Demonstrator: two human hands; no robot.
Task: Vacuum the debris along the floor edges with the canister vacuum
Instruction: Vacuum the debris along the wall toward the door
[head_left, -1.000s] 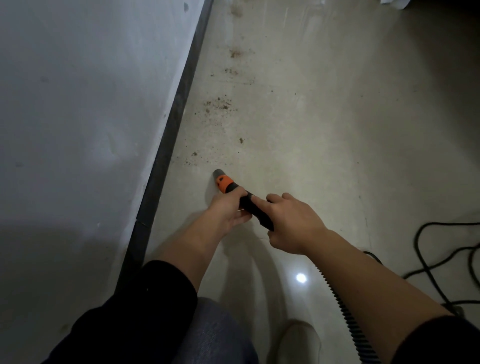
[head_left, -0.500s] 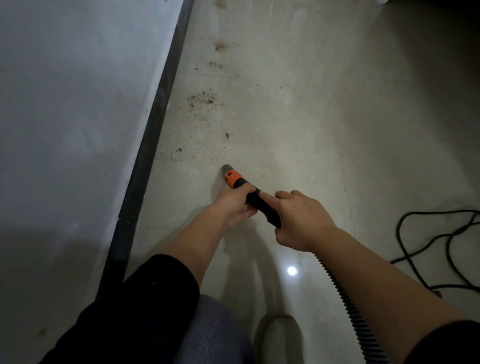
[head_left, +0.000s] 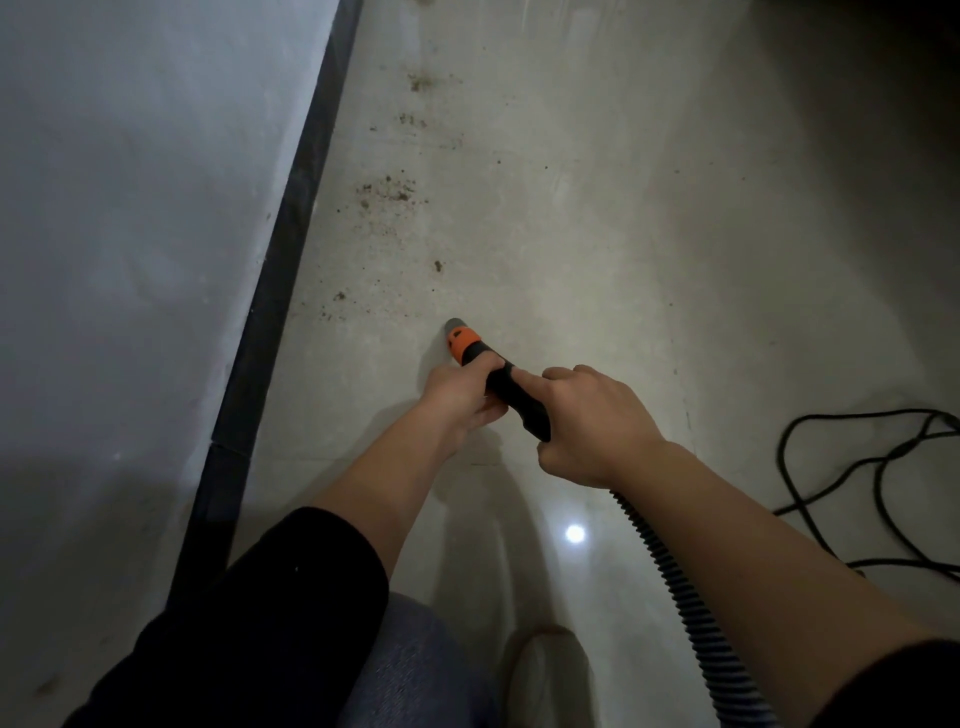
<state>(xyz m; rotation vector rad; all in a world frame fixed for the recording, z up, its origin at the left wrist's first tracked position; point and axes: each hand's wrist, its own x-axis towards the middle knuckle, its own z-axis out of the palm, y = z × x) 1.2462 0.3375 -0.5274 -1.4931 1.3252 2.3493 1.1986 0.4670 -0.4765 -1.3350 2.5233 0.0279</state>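
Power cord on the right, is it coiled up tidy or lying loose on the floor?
Loose: the black cord sprawls in open, uneven loops across the floor, not wound into a bundle.

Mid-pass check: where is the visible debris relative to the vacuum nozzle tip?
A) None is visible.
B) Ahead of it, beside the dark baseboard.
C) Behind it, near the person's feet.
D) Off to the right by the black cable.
B: the brown debris patches lie beyond the grey tip of the vacuum nozzle, running close along the dark baseboard.
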